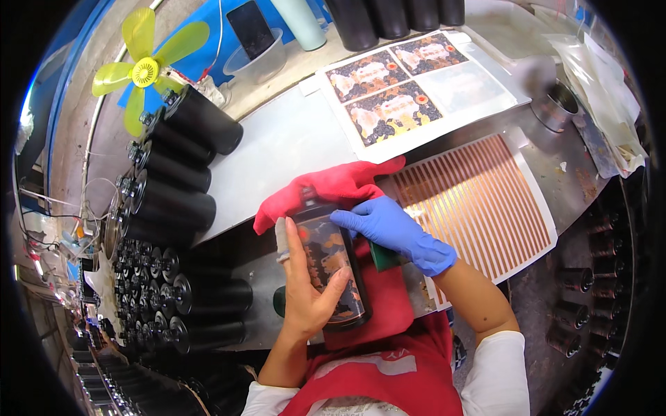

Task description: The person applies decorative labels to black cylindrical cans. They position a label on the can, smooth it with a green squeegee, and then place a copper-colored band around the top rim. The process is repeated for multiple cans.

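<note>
A black cylindrical bottle (359,301) lies tilted in front of me, its neck pointing away. Around its side is a patterned decal (333,256) in dark, orange and pale tones. My left hand (305,298) is bare except for a grey finger cover, and it grips the bottle's left side with the thumb across the decal. In a blue glove, my right hand (388,225) holds the upper right of the bottle, thumb on the decal's edge. A red cloth (326,182) is bunched beyond the bottle neck. Beneath my right hand shows a green block (383,256).
Printed decal sheets (385,87) lie at the back; a copper-striped sheet (479,208) is on the right. Several black bottles (201,118) line the left, near a yellow-green fan (145,71). A metal cup (555,111) stands back right. A phone (251,31) rests in a clear tub.
</note>
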Tool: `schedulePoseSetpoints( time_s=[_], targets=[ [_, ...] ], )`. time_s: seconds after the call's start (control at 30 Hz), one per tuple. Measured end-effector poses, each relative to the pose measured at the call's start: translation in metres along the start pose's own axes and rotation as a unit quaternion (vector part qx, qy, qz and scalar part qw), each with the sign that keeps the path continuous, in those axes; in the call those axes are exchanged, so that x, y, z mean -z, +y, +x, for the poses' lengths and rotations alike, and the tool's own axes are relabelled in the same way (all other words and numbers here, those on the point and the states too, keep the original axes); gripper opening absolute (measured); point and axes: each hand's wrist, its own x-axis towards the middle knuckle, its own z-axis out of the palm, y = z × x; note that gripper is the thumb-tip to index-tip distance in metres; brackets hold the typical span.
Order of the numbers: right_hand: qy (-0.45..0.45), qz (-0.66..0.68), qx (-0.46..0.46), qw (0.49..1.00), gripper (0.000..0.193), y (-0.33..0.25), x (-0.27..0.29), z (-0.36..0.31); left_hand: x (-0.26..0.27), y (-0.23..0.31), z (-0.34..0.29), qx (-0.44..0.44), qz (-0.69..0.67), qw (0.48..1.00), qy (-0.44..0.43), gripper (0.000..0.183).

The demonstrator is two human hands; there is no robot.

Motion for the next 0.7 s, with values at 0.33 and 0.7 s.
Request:
schedulePoseSetpoints(
  time_s=[0.33,0.7],
  targets=[
    [-0.098,-0.050,-0.034,0.993,0.076,-0.007,-0.016,-0.071,0.017,-0.006,-0.040,-0.150,0.214,0.961,-0.093,0.093],
    [-0.039,-0.068,-0.012,0.997,0.083,-0.007,-0.023,-0.065,0.022,-0.051,-0.082,0.001,0.120,0.989,-0.086,0.101]
  ],
)
